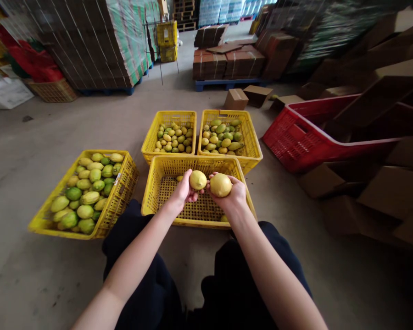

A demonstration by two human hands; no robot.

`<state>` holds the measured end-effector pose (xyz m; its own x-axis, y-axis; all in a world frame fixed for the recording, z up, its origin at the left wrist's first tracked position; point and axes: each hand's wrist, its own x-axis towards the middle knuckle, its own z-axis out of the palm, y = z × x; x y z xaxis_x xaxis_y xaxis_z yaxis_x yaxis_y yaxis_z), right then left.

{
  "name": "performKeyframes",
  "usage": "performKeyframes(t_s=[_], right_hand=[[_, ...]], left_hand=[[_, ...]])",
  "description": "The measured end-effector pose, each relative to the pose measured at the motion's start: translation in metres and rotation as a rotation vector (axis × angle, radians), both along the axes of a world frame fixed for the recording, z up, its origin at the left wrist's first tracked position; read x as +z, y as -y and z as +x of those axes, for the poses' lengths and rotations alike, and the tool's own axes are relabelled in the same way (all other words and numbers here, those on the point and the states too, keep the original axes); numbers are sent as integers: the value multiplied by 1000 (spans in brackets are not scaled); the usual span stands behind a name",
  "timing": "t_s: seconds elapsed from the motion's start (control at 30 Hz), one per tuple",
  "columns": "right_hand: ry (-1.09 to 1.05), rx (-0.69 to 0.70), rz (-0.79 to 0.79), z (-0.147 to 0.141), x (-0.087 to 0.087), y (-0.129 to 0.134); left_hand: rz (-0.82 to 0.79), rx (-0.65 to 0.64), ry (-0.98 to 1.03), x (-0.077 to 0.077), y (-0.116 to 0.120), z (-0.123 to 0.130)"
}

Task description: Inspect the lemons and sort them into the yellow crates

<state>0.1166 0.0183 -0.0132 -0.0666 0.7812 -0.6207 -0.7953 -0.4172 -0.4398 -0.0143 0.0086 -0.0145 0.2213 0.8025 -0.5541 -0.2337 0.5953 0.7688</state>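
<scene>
Centre of frame: my left hand cups a yellow lemon, fingers curled under and around it. My right hand is wrapped around a second, larger lemon, fingers bent over its far side. The two fruits sit just beside each other, nearly touching, both held above the near crate.

That near crate is yellow plastic, lattice floor mostly bare; one small fruit shows at its far inner edge, another at the near right corner by my wrist.

Above it in the frame, two more yellow crates sit side by side: the left back crate holds small yellow-green lemons, the right back crate holds a mix of yellow and green ones.

At lower left, a fourth yellow crate sits at an angle, filled with greener, larger fruit.

To the right, a red crate stands tilted among flattened cardboard. Stacked cartons on pallets fill the top of the frame. Concrete floor all around. My knees, in dark trousers, are at the bottom edge.
</scene>
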Motion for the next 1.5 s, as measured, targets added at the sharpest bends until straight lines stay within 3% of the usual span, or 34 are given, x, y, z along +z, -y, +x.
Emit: performKeyframes(t_s=[0.13,0.33,0.43,0.57,0.63,0.83,1.03,1.3,1.5], right_hand=[[13,-13,-42,0,1,-2],[107,138,225,2,3,-1],[417,68,376,0,0,2],[1043,-175,685,-4,-7,9],[1248,-277,782,-5,-8,12],[1389,-314,946,-8,-8,17],[1455,-271,1102,-7,-15,15],[1448,-177,1052,-8,-13,21],[1347,-194,1036,-12,-14,19]], left_hand=[[53,81,16,-2,1,-1],[451,252,-121,-5,2,-7],[721,303,-249,-9,1,-11],[1010,362,-488,-11,2,-17],[1140,377,-646,-10,4,-19],[1464,326,-917,-6,10,-22],[1440,237,-809,-2,12,-21],[1294,253,-665,-1,13,-22],[1127,273,-450,-3,12,-22]])
